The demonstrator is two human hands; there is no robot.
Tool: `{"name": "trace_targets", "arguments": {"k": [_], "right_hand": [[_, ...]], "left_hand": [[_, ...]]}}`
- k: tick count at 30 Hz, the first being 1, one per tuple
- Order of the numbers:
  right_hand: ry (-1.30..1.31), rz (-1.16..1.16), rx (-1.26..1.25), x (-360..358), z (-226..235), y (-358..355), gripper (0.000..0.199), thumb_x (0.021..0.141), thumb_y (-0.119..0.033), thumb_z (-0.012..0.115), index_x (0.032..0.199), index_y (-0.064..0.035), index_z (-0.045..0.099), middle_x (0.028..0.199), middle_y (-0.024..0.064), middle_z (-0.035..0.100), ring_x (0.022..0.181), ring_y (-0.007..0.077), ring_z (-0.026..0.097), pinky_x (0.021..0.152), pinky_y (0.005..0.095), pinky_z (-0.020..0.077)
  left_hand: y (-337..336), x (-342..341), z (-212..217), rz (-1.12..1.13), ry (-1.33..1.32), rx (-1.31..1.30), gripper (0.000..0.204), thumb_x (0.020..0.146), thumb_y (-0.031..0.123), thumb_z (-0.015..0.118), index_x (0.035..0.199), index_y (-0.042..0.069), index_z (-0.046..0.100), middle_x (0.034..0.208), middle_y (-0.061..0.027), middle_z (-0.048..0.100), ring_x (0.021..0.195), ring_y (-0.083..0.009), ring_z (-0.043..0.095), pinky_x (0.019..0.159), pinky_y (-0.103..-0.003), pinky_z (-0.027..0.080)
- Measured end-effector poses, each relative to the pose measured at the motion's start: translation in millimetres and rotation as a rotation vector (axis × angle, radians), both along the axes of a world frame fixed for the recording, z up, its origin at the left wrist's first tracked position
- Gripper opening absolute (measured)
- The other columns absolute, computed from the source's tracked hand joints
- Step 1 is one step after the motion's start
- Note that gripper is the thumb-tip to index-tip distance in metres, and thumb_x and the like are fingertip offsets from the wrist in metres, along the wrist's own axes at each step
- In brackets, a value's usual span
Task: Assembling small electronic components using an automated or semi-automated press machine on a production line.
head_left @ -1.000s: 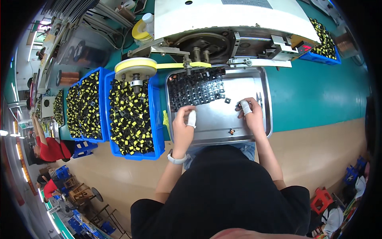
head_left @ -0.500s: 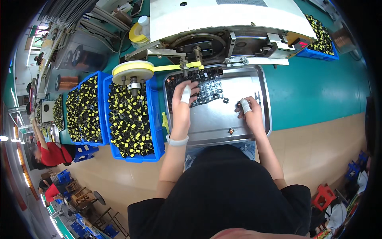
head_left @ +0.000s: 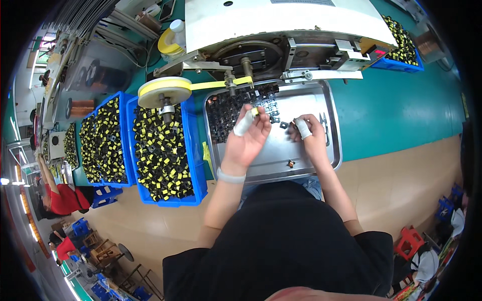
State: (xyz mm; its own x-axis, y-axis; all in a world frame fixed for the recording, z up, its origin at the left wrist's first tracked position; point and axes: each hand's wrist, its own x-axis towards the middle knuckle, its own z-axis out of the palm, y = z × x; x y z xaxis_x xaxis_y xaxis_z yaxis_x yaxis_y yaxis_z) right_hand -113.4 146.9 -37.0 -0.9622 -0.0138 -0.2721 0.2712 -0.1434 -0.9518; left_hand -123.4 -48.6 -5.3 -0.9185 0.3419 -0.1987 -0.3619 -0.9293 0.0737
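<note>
A metal tray [head_left: 281,155] lies in front of me under a white taping machine [head_left: 281,20]. Several small black parts [head_left: 226,113] are heaped in the tray's far left corner. My left hand [head_left: 247,138] is raised over the tray with its palm turned up. Its fingertips, one wrapped in white tape, pinch a small part with yellow on it [head_left: 254,112]. My right hand [head_left: 307,135], also with a taped finger, rests curled on the tray's right half. It sits beside a loose black part [head_left: 283,125]. Another loose part [head_left: 290,163] lies near the tray's front edge.
Two blue bins [head_left: 200,170] full of black and yellow parts stand to the left of the tray. A yellow tape reel [head_left: 163,90] sits above them. Another blue bin [head_left: 401,62] is at the back right. Small snips [head_left: 324,122] lie in the tray. Other people [head_left: 63,198] sit far left.
My left hand went from the tray's near part up to the pile of black parts, then drew back with a small part at its fingertips. My right hand has barely moved.
</note>
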Motion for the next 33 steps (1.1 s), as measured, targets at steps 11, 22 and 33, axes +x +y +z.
{"name": "trace_targets", "arguments": {"k": [11,22,33], "right_hand": [[0.21,-0.027,-0.192,-48.8,50.1,-79.8,0.015,0.094,-0.01,0.056,0.102,0.0023,0.054,0.091,0.0128,0.067,0.074,0.0141,0.064,0.067,0.0241,0.0491],[0.225,-0.09,-0.152,-60.0,42.9,-93.3,0.015,0.095,-0.01,0.054,0.1,0.0043,0.054,0.089,0.0139,0.067,0.075,0.0162,0.066,0.07,0.0251,0.0508],[0.315,-0.34,-0.157,-54.8,33.3,-127.9,0.012,0.095,-0.008,0.055,0.098,0.0025,0.051,0.087,0.0129,0.065,0.075,0.0161,0.066,0.07,0.0252,0.0518]], "left_hand": [[-15.7,43.0,64.2,0.055,0.257,-0.15,0.013,0.096,0.021,0.053,0.102,0.017,0.042,0.09,-0.0066,0.057,0.086,-0.0173,0.05,0.082,-0.032,0.038],[-53.7,81.8,74.4,0.384,0.307,-0.919,0.019,0.09,0.018,0.056,0.1,0.011,0.042,0.09,-0.0116,0.055,0.081,-0.0175,0.05,0.075,-0.029,0.04],[-138.0,133.0,45.9,0.689,-0.159,-2.374,0.023,0.088,-0.002,0.051,0.11,0.003,0.058,0.117,-0.0104,0.055,0.103,-0.0205,0.055,0.089,-0.03,0.043]]}}
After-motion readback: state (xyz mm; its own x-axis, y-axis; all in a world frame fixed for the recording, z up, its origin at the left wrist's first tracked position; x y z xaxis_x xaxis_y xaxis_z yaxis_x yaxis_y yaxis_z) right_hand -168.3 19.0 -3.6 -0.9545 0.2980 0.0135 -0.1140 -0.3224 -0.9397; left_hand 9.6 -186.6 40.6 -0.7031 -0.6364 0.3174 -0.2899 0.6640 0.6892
